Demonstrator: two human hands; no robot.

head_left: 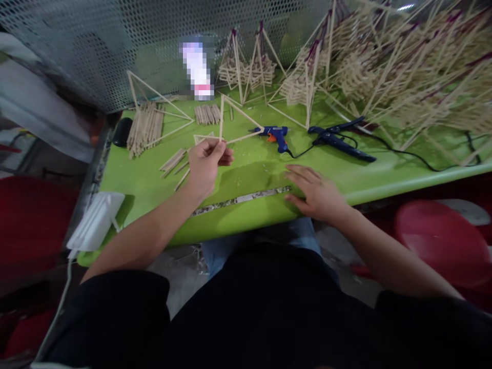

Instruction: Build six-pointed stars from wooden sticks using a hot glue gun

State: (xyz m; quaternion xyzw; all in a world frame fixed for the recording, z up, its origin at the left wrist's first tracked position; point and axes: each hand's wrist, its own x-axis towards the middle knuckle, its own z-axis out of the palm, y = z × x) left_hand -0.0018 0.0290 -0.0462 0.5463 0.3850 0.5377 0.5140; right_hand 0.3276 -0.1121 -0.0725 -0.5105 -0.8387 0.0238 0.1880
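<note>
I have the left hand [209, 159] gripping a triangular stick frame [222, 119] at its lower corner, thumb and fingers closed on the wood, with the frame raised above the middle of the table. The right hand [317, 193] grips nothing; its fingers are loosely spread near the table's front edge, and I can't tell whether they touch it. I judge the step in hand to be handling 1 frame near the blue glue gun [277, 136], whose nozzle lines up with the frame's far corner in my view; contact I can't confirm. By my reading, the next move calls for a light, steady pinch, since sticks this thin could twist at the joints. The green table [255, 177] carries a thick stick bundle [146, 128], a row of short sticks [207, 114], a patterned strip [242, 198] and a dark tool [342, 137]. Many stick assemblies [384, 77] crowd the right end. I see a perforated metal panel [115, 51] behind, a white box [96, 225] at the left and a red stool [442, 241] at the right.
</note>
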